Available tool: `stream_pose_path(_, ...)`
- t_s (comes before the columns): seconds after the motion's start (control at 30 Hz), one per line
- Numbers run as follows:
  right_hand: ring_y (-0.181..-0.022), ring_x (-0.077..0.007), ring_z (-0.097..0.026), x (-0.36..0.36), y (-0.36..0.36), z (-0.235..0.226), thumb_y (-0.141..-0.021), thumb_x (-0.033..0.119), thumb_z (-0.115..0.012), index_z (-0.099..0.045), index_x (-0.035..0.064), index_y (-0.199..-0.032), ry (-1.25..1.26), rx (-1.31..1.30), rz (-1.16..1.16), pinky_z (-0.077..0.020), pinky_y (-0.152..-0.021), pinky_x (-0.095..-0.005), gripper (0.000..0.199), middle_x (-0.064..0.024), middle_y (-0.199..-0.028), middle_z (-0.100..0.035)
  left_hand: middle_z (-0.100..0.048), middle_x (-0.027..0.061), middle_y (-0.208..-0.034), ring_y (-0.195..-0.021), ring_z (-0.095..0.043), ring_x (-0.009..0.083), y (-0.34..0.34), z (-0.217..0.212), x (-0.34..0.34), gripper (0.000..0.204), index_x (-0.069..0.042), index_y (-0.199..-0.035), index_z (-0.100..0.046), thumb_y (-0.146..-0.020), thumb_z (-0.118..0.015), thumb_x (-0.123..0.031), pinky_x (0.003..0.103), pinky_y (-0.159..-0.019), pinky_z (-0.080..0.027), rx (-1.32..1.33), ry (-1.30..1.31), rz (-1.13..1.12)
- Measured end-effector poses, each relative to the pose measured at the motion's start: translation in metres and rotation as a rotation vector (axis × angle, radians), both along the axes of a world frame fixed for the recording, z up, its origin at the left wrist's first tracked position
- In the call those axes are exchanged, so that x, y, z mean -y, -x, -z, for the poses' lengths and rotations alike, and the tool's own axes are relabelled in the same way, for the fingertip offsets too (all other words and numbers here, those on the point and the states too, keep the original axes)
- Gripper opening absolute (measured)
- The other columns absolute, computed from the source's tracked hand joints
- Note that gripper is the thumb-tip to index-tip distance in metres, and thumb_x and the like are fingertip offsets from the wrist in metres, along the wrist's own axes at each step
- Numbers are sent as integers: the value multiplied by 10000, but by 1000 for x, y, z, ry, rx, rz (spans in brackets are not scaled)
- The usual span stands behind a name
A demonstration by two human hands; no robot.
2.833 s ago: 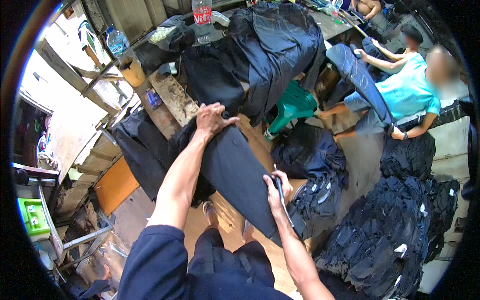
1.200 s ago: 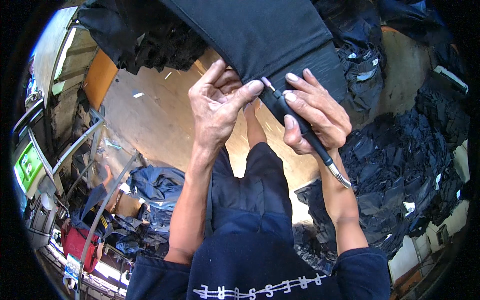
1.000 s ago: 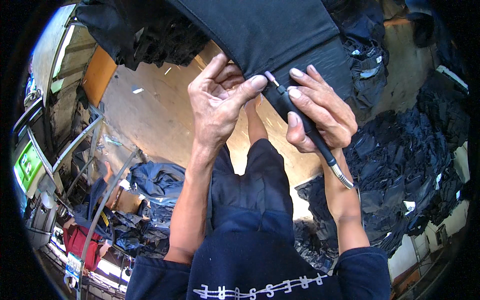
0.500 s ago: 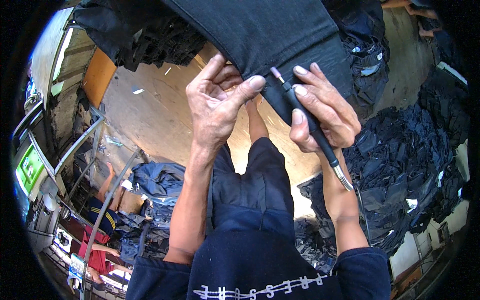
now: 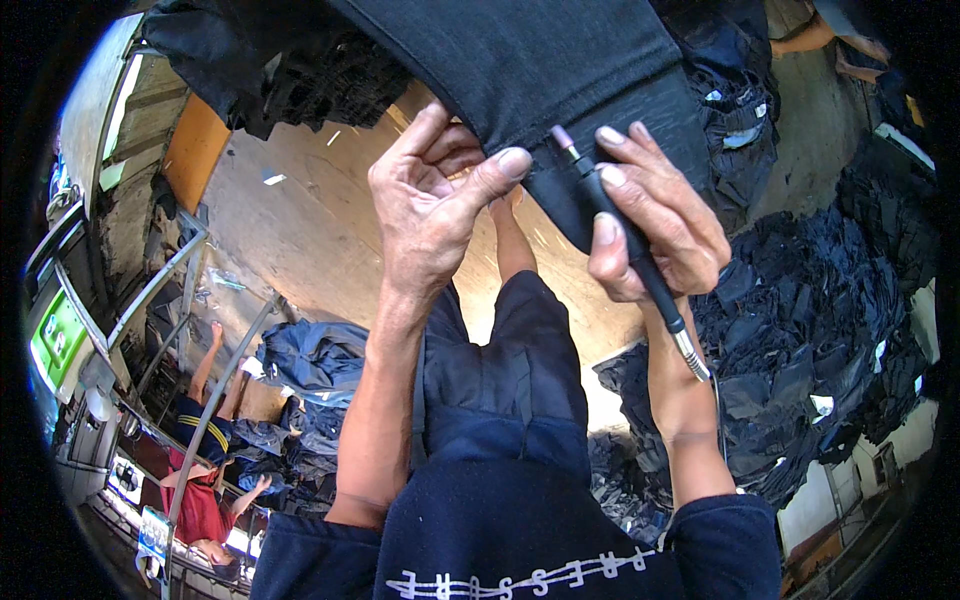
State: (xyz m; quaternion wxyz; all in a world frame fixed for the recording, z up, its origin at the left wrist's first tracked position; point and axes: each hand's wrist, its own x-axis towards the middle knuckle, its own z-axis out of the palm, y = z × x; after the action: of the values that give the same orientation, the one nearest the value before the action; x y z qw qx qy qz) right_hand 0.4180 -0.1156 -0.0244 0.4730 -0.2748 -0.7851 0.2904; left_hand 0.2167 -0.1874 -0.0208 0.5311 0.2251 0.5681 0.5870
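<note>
Shifted slightly rightward since before: right hand [image 5: 655,225] wrapped around grinder [image 5: 625,255], tip against dark cloth [image 5: 540,60]; left hand [image 5: 430,205] pinching cloth's hem beside tip.

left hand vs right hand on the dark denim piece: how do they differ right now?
The left hand holds no tool: its thumb presses the hem of the dark denim piece. The right hand grips a slim black rotary tool.
The left hand's fingers point up and spread; the right hand's curl round the tool, whose pinkish tip meets the cloth.
Both are bare and touch the same hem edge.
</note>
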Motion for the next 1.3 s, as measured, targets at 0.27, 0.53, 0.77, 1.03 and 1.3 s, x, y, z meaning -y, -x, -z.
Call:
stream_pose_path(0.27, -1103, -467, -786, -3, -7, 2, -944, 84, -686, -757, -85, -1161, -9, 45, -4, -591, -1057, -631, 283, -268, -1049, -777, -765, 162, -1098, -948, -767, 175, 1, 0, -2, 480, 90, -1307, -677, -889, -890, -11, 282, -846, -660, -30, 20, 15)
stream_pose_path(0.53, -1122, -453, -783, -5, -10, 3, -995, 159, -713, -750, -56, -1165, 0, 40, 25, -587, -1066, -633, 276, -251, -1067, -787, -764, 167, -1089, -934, -765, 182, -1, 1, -2, 485, 95, -1299, -678, -886, -899, -34, 282, -847, -652, -37, -1, -8)
stream_pose_path(0.77, -1124, -447, -784, -7, -11, -1, -998, 148, -710, -743, -66, -1163, 38, 56, 35, -581, -1078, -626, 273, -260, -1072, -790, -758, 157, -1104, -960, -754, 172, 0, -1, -3, 493, 97, -1310, -675, -886, -897, -23, 273, -867, -641, -11, 27, -18)
stream_pose_path(1.03, -1061, -424, -806, -12, -10, 1, -823, 16, -716, -787, -69, -1127, 16, 15, -5, -611, -1037, -595, 324, -223, -973, -785, -759, 160, -1129, -988, -749, 176, 0, -1, -3, 512, 104, -1341, -661, -887, -880, 16, 274, -879, -637, -21, -1, -9)
stream_pose_path(1.3, -1078, -441, -797, -16, -14, 2, -885, 63, -713, -776, -65, -1145, 16, 15, 4, -598, -1044, -615, 297, -236, -993, -783, -761, 179, -1159, -1023, -759, 198, -1, -1, -3, 547, 109, -1378, -649, -883, -870, 37, 292, -908, -648, -2, 12, -24)
